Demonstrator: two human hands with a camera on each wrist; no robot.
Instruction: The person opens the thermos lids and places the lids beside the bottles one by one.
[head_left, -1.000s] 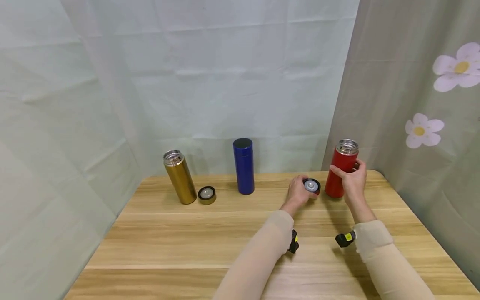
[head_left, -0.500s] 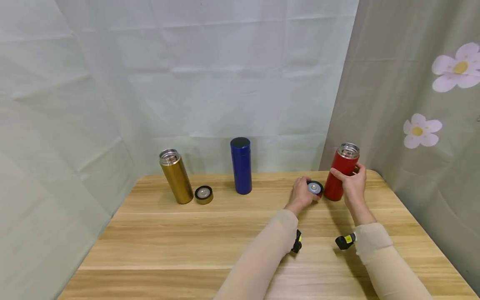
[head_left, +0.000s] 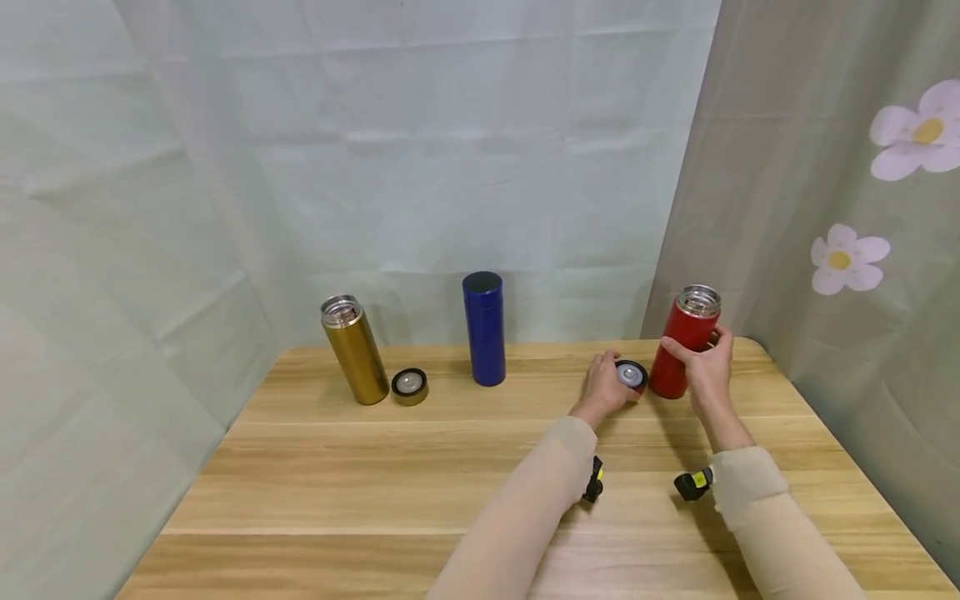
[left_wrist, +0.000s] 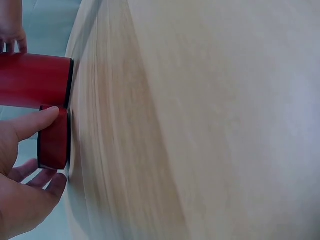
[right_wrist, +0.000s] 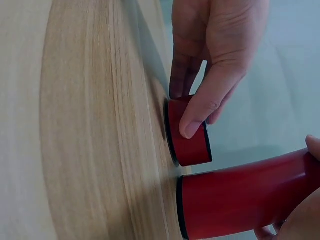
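In the head view, my left hand [head_left: 604,387] holds a red lid [head_left: 632,375] between thumb and fingers. The lid lies upside down on the table, its grey inner side up. Right beside it stands a red thermos bottle [head_left: 667,377], upright with its bare steel mouth uncovered. My right hand [head_left: 708,368] grips this bottle around its body. The left wrist view shows the lid [left_wrist: 54,142] close against the base of the bottle [left_wrist: 35,80]. Both bases sit at the tabletop in the right wrist view, where the lid [right_wrist: 189,150] neighbours the bottle [right_wrist: 235,202].
Toward the left of the wooden table [head_left: 337,492] stands an uncapped gold thermos bottle [head_left: 356,354], with its gold lid [head_left: 410,388] upside down beside it. A capped blue thermos bottle [head_left: 485,333] stands between the gold and red ones. Curtains [head_left: 450,167] hang behind the table.
My left hand has slid the red lid slightly right, closer to the red bottle. The red bottle sits a little lower in the head view, still in my right hand's grip.
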